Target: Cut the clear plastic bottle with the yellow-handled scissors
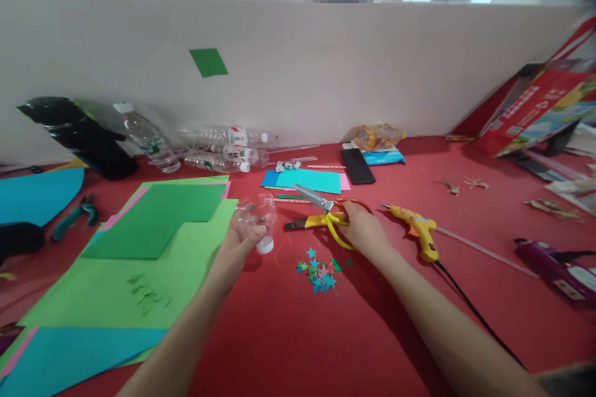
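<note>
Scissors [326, 214], one pair, gripped by right hand [361, 229]; left hand [237, 248] fingers clasp one clear bottle [256, 220].

- The left hand [239, 245] holds a clear plastic bottle piece [256, 218] with a white cap [265, 245] just above the red tabletop [288, 329].
- The right hand [361, 229] grips the yellow handles of the scissors [326, 214]; the blades are a little open and point to the left.
- Small paper stars [317, 272], blue and green, lie between both hands, near the scissors.
- A yellow glue gun [416, 229] lies just right of the right hand, its black cord running toward the person.
- Green paper sheets [153, 242] lie left of the left hand, over blue ones.
- Several clear bottles [218, 152] and a black phone [357, 166] lie near the white wall [326, 62].
</note>
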Demonstrator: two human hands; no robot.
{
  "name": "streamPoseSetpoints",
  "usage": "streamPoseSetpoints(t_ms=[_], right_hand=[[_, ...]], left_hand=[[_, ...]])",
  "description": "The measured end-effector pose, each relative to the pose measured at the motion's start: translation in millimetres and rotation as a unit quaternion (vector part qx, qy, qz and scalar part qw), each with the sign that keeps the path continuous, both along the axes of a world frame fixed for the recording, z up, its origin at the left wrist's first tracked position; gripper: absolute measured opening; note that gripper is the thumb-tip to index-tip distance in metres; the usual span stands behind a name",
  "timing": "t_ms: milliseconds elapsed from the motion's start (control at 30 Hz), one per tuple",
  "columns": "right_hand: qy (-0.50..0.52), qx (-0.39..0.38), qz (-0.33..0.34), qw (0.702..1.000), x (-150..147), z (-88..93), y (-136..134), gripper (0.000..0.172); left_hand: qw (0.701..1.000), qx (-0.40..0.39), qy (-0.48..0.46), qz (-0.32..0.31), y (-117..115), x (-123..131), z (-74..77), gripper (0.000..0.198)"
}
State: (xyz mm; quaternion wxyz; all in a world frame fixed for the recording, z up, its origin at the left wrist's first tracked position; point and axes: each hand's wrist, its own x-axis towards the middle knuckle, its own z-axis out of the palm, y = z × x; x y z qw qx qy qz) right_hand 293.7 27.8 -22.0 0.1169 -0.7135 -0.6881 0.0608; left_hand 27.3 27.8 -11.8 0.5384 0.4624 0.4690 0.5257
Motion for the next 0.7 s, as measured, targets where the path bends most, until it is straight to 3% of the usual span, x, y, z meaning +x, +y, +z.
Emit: streamPoseSetpoints(t_ms=[100, 200, 400, 533, 700], right_hand=[[0.019, 0.006, 0.018, 1.000, 7.6, 3.1, -5.9, 0.033], [0.048, 0.000, 0.015, 0.999, 11.1, 8.1, -11.8, 0.026], [0.147, -0.029, 0.021, 0.988, -0.4, 10.9, -2.5, 0.013], [0.221, -0.041, 0.040, 0.974, -11.8, 3.9, 7.6, 0.010], [0.322, -0.024, 0.040, 0.946, -14.9, -0.3, 6.2, 0.026]], left_hand=[[1.000, -0.007, 0.006, -0.009, 4.8, -1.5, 1.5, 0.062], [0.999, -0.039, 0.004, -0.033, 8.4, 0.7, 4.2, 0.058], [0.984, -0.103, -0.031, -0.139, 8.5, 17.2, 9.7, 0.049], [0.988, -0.097, -0.020, -0.120, 8.3, 21.4, 12.0, 0.048], [0.996, -0.040, 0.002, -0.078, 12.9, 14.2, 6.4, 0.055]])
